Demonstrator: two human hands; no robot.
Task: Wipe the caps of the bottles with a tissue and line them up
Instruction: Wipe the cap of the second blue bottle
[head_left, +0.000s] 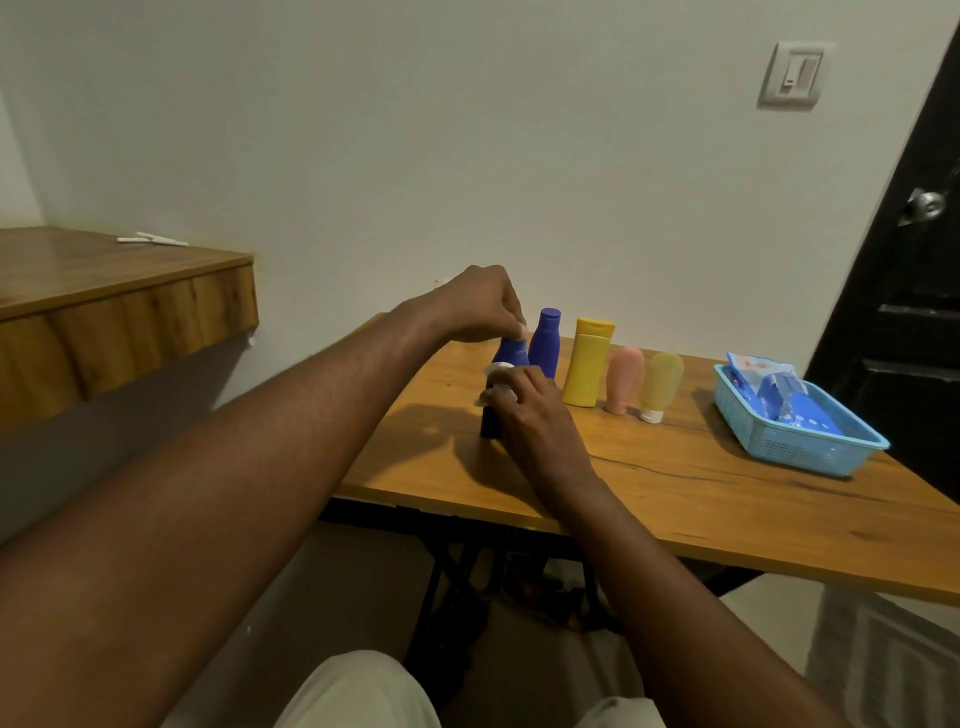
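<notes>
Left hand (480, 306) pinching smooth blue plastic bottle (511, 353) cap; right hand (530, 410) clutching crumpled white tissue (496, 371) against dark bottle (491, 421) beneath it.

Left hand (480, 306) pinches blue bottle (511, 353) cap; right hand (530, 410) holds tissue (496, 370).

Six bottles: three blue (543, 343), one yellow (586, 364), one pink (622, 379), one pale yellow (661, 382). One blue basket (795, 441). One white tissue (497, 382).
</notes>
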